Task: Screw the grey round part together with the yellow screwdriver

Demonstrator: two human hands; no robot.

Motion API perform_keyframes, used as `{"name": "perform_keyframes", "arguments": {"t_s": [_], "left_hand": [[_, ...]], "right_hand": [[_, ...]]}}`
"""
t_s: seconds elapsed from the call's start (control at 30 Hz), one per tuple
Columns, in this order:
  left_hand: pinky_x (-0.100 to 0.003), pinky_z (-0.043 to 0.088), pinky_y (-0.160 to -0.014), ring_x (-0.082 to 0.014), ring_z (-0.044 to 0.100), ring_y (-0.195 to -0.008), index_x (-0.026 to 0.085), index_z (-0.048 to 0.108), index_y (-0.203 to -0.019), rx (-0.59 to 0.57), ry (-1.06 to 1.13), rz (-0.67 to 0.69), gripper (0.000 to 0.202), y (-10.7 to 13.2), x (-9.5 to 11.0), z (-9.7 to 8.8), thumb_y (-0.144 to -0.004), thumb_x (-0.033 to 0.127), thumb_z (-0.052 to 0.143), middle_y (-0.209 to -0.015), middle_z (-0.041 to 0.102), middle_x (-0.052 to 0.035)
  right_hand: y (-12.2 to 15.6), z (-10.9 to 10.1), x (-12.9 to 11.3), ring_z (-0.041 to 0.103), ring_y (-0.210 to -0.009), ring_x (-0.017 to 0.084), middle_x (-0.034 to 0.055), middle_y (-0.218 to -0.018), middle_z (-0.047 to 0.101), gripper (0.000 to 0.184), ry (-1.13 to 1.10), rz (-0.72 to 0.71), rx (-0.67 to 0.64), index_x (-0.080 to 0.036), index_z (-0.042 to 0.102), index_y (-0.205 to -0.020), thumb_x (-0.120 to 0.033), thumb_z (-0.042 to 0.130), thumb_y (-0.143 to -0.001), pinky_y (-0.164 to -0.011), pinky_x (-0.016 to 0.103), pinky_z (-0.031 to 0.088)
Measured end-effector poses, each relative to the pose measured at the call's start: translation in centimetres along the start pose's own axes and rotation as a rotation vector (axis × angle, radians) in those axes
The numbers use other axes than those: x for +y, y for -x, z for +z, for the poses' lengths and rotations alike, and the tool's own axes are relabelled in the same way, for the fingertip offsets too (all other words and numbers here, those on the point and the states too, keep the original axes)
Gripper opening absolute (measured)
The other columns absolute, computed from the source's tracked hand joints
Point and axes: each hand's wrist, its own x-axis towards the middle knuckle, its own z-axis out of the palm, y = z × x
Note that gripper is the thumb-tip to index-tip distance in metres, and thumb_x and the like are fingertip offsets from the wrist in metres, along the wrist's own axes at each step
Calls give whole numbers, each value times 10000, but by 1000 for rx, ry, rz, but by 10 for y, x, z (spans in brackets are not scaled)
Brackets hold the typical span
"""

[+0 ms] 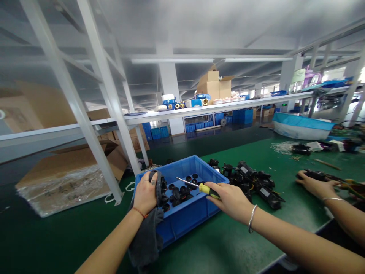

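My right hand point(228, 199) is closed around the yellow-and-black handle of a screwdriver point(203, 188). Its metal shaft points left over a blue plastic bin point(185, 224). Inside the bin lie several small round black parts point(178, 195). At the bin's left end, my left hand point(146, 192) grips a dark grey cloth point(145, 238), which hangs down over the rim and the outer wall. Something black shows beside the fingers; whether it is a separate part held in the cloth, I cannot tell.
Several black units with labels point(256, 182) lie heaped right of the bin. Farther right, another person's hand point(313, 184) rests on a black part. A plastic-wrapped cardboard box point(65, 179) stands at left, beside white shelf posts point(99, 95). A shelf point(199, 109) with brass-and-blue fittings spans the back.
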Motion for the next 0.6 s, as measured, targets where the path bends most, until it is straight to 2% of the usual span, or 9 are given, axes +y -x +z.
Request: {"name": "perform_keyframes", "arguments": {"t_s": [0.07,0.13,0.23,0.3,0.37,0.47,0.53,0.6], "left_hand": [[-490,538,-886,-359,541,-1088,63,528,-1257,-10,-5,15,483,0,0,0,-792,187,562,-1216,489,-230],[-496,529,-917,-357,533,-1103,54,523,-1257,-1,29,28,480,0,-2,1,-799,193,560,-1216,483,-227],[-484,520,-964,-332,538,-1102,40,489,-1271,38,144,30,519,0,-3,-2,-802,242,578,-1235,452,-220],[-466,518,-983,-313,538,-1111,41,459,-1278,92,213,34,550,-1,0,-8,-796,273,585,-1254,426,-212],[-457,519,-989,-300,536,-1115,55,435,-1283,165,266,34,573,-1,8,-19,-789,298,593,-1260,414,-200],[-453,511,-1004,-293,522,-1136,90,423,-1283,241,340,25,569,-2,36,-44,-795,322,600,-1265,418,-182],[-433,519,-993,-286,519,-1149,113,413,-1292,243,381,40,553,0,64,-62,-804,306,589,-1278,417,-173],[-412,533,-972,-275,530,-1144,134,397,-1317,223,420,62,556,4,96,-79,-812,286,576,-1288,415,-164]], "right_hand": [[0,1,1,676,-892,292,100,-991,698,404,-81,13,30,-282,532,-1325,-430,458,-957,-725,360,480],[0,1,0,673,-881,285,94,-968,705,390,-167,14,35,-284,560,-1295,-440,441,-959,-730,352,464],[4,4,-4,655,-853,244,75,-938,708,369,-438,24,56,-238,615,-1199,-450,470,-935,-729,313,438],[13,8,-5,614,-737,196,49,-828,673,383,-668,53,67,-190,646,-1061,-494,467,-912,-664,282,417],[24,11,-6,518,-573,148,2,-680,564,419,-911,126,29,-164,614,-952,-546,460,-876,-556,262,381],[43,9,-9,400,-484,109,-56,-617,419,377,-1136,235,-11,-165,549,-920,-513,555,-776,-468,245,328],[55,0,-11,427,-551,116,-46,-650,445,303,-1107,239,56,-168,555,-892,-416,610,-727,-519,247,355],[65,-14,-14,486,-661,136,-17,-729,539,240,-1025,215,145,-169,578,-883,-337,629,-719,-625,259,400]]}}
